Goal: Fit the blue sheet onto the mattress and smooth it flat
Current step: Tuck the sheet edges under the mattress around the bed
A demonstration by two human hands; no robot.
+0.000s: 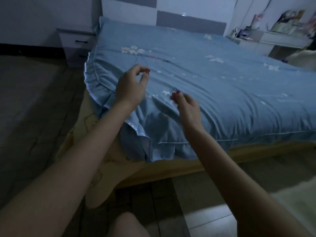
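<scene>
While the blue sheet (213, 86) covers the mattress top, its ruffled near corner hangs bunched over the yellow mattress edge (80, 127) — wrinkles fan from there. Long axis runs away toward the headboard (189, 19). Bare floor (30, 103) lies left; a nightstand (77, 43) stands at the far corner. Left hand (131, 86) and right hand (188, 106) each pinch something thin above the sheet — what it is, cannot tell.

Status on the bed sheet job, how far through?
Mostly done: the blue flower-print sheet covers the mattress top up to the grey headboard and lies fairly flat. In hand: the left hand and right hand hover over the near corner, fingers curled, seemingly pinching a thin dark strand. Left: creases at that corner, and the frilled skirt hangs bunched above the wooden frame.
</scene>
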